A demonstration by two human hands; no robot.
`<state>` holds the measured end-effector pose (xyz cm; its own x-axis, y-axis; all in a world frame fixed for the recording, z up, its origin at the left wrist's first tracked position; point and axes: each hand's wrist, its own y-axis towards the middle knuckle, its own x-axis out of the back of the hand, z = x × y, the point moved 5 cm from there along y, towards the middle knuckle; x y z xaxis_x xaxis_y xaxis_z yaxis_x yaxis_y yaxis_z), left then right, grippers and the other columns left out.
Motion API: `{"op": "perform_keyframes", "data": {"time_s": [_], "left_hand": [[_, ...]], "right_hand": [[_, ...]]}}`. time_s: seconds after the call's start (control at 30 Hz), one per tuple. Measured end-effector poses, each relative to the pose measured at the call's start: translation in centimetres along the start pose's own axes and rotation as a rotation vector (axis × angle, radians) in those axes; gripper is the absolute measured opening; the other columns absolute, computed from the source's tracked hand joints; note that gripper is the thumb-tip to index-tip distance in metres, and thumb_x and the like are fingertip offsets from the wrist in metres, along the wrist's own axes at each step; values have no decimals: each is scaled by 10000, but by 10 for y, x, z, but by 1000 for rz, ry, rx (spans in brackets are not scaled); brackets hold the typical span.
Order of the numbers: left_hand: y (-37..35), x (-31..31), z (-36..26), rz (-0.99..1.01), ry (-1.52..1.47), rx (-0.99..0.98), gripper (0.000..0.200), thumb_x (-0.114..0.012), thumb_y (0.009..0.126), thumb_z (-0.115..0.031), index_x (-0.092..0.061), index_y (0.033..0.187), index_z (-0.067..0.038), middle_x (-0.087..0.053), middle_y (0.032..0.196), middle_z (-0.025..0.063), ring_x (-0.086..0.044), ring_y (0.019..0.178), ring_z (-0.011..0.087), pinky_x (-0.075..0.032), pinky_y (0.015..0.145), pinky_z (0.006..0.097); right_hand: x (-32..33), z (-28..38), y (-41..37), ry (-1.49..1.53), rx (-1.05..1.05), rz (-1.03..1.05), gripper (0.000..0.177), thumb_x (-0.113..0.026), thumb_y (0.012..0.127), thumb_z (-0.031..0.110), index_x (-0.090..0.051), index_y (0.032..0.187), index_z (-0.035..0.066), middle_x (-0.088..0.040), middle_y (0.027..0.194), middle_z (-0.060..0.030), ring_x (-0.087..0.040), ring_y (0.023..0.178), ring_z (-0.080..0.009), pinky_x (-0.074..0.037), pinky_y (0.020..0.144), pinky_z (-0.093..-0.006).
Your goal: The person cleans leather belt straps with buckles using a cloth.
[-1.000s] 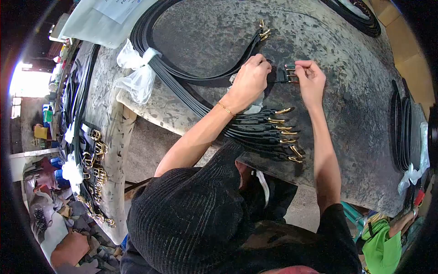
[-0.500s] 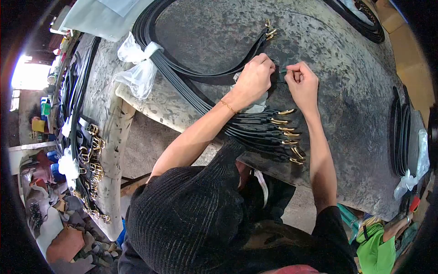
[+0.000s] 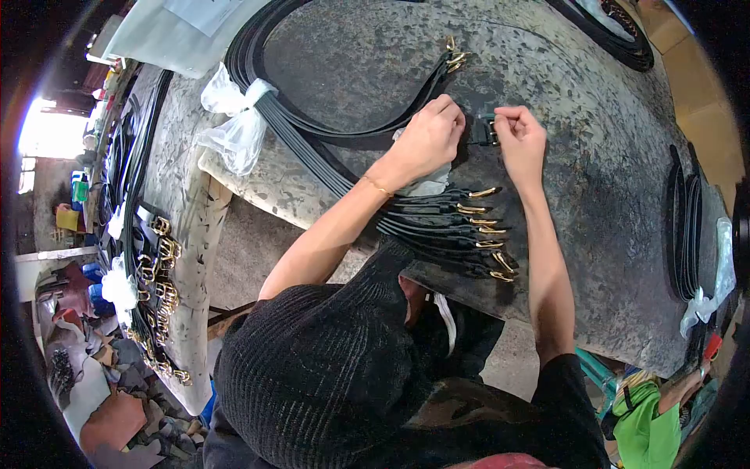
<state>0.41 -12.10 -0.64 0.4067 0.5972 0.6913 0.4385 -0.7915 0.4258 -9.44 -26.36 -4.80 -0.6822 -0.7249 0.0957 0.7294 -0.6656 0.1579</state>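
Observation:
A short dark piece of a black belt (image 3: 479, 130) with a buckle (image 3: 492, 131) spans the gap between my hands. My right hand (image 3: 522, 141) pinches it at the buckle end, thumb and index finger together. On the other side, my left hand (image 3: 431, 137) is closed with curled fingers on the belt; its grip is partly hidden. Below my hands lies a row of black belt ends with gold buckles (image 3: 488, 230). Another group of gold buckles (image 3: 453, 59) is just beyond my left hand. Clear plastic (image 3: 256, 92) ties the bundle of black belts (image 3: 301, 148).
More tied belts (image 3: 683, 227) lie at the right edge, others (image 3: 605, 35) at the far right. Belts with buckles (image 3: 160, 289) hang on a left-hand surface. Scraps (image 3: 113, 414) cover the floor there. Another person's arm (image 3: 681, 391) shows at the lower right.
The buckle between my hands shows more clearly now, beside my right fingertips. My left hand has shifted slightly left and down; my right hand is nearly in place.

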Motion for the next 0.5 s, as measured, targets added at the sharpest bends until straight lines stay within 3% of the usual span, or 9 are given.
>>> {"op": "perform_keyframes", "data": {"time_s": [0.07, 0.1, 0.17, 0.23, 0.33, 0.37, 0.4, 0.43, 0.5], "left_hand": [[-1, 14, -12, 98, -53, -75, 308, -611, 754, -25, -531, 1050, 11, -576, 910, 193, -592, 860, 398, -489, 769, 438], [-2, 24, -13, 99, -56, -79, 308, -611, 754, -25, -531, 1050, 11, -576, 910, 193, -592, 860, 398, -489, 769, 438], [-6, 37, -15, 267, -119, -50, 451, -605, 713, -37, -461, 1140, -16, -590, 946, 211, -598, 874, 405, -492, 775, 429], [-3, 44, -21, 391, -48, 51, 359, -562, 703, 19, -529, 1060, -1, -610, 1005, 201, -615, 911, 397, -503, 795, 421], [-1, 30, -19, 194, -41, -170, 178, -551, 719, 75, -652, 851, 12, -617, 976, 131, -605, 846, 341, -512, 788, 416], [3, 21, -20, 191, -38, -169, 178, -551, 719, 75, -652, 851, 12, -617, 976, 131, -605, 846, 341, -512, 788, 416], [7, 19, -21, 45, 42, -206, 180, -571, 725, 62, -663, 867, 1, -613, 962, 115, -591, 867, 321, -506, 797, 406], [11, 18, -23, -105, 123, -242, 182, -591, 731, 49, -674, 882, -10, -609, 948, 100, -577, 888, 301, -499, 805, 396], [11, 4, -22, -97, 183, -189, 177, -593, 748, 23, -685, 895, -13, -599, 935, 83, -555, 944, 282, -482, 824, 387]], "right_hand": [[8, 0, 5, 191, 25, -48, 98, -612, 921, 48, -624, 993, -17, -624, 843, -5, -550, 668, -59, -446, 601, -215], [9, 1, 6, 189, 26, -53, 98, -612, 921, 48, -624, 993, -17, -624, 843, -5, -550, 668, -59, -446, 601, -215], [8, -2, 6, 379, -72, -89, 143, -621, 929, 57, -620, 1044, -28, -634, 878, -35, -594, 707, -97, -509, 691, -225], [8, -2, 8, 426, -88, -105, 160, -617, 930, 49, -616, 1061, -42, -632, 896, -51, -602, 729, -107, -534, 735, -248], [11, -7, 10, 538, -105, -123, 183, -606, 931, 28, -605, 1086, -69, -626, 916, -80, -613, 766, -124, -572, 809, -298], [12, -8, 10, 602, -108, -126, 189, -599, 932, 16, -598, 1094, -81, -622, 918, -92, -615, 782, -130, -584, 839, -326], [14, -7, 10, 650, -135, -143, 177, -592, 931, 4, -595, 1083, -87, -613, 920, -95, -604, 799, -128, -588, 873, -379], [15, -8, 11, 647, -134, -133, 177, -592, 931, 4, -595, 1083, -87, -613, 920, -95, -604, 799, -128, -588, 873, -379], [18, -13, 11, 758, -153, -152, 176, -591, 932, 5, -595, 1089, -75, -606, 913, -87, -593, 801, -131, -578, 905, -415]]}}
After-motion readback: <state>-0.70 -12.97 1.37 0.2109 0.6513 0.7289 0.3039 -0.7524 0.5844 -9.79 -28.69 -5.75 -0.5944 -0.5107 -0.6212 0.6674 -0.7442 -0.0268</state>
